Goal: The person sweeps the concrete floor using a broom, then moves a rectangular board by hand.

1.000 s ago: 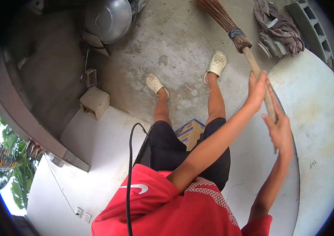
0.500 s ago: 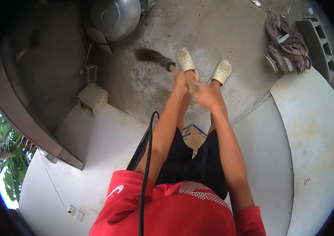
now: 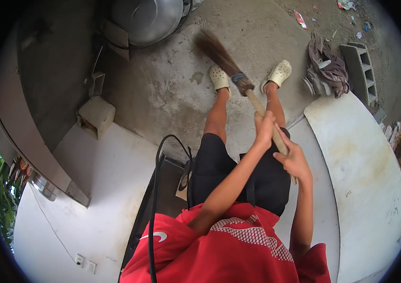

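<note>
I hold a broom with a wooden handle (image 3: 257, 106) and dark brown bristles (image 3: 212, 47). My left hand (image 3: 264, 129) grips the handle higher up, nearer the bristles. My right hand (image 3: 295, 160) grips it lower, close to my black shorts. The handle slants from my right hip up and left, passing between my feet in pale clogs (image 3: 219, 78). The bristles rest on or just above the stained concrete floor (image 3: 172, 94), ahead of my left foot.
A large metal pot (image 3: 146, 19) stands at the top. A pale block (image 3: 96, 113) sits by the left wall. On the right are a grey hollow block (image 3: 358, 70), a crumpled cloth (image 3: 328, 66) and a white curved slab (image 3: 365, 165). A black cable (image 3: 155, 188) hangs by me.
The broom swung from raised at the upper right, down and left across the floor. Its bristles now lie ahead of my left foot, and my hands have drawn back toward my waist.
</note>
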### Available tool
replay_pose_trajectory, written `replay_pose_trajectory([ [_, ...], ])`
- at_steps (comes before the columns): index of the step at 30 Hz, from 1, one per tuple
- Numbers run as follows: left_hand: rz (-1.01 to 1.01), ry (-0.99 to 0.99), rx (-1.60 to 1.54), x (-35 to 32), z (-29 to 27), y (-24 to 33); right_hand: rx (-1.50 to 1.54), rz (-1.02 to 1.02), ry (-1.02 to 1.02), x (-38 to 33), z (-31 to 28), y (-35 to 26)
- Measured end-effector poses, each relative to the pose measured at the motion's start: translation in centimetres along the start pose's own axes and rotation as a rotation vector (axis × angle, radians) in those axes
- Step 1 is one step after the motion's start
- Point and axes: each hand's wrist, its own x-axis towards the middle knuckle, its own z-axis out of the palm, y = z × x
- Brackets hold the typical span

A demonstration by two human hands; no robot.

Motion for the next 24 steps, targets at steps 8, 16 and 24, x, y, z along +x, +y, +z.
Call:
replay_pose_trajectory([
  [8,0.233,0.329,-0.028,18.5,-5.8,12.5,-0.175,-0.529,-0.191,24.0,4.8,-1.1],
  [16,0.208,-0.138,0.320,15.1,19.9,-2.7,0.318,0.020,0.261,12.6,-15.6,3.8],
  [24,0.005,-0.060,0.075,3.3,21.2,-2.6,-0.034,-0.196,0.174,4.0,-19.7,0.0],
])
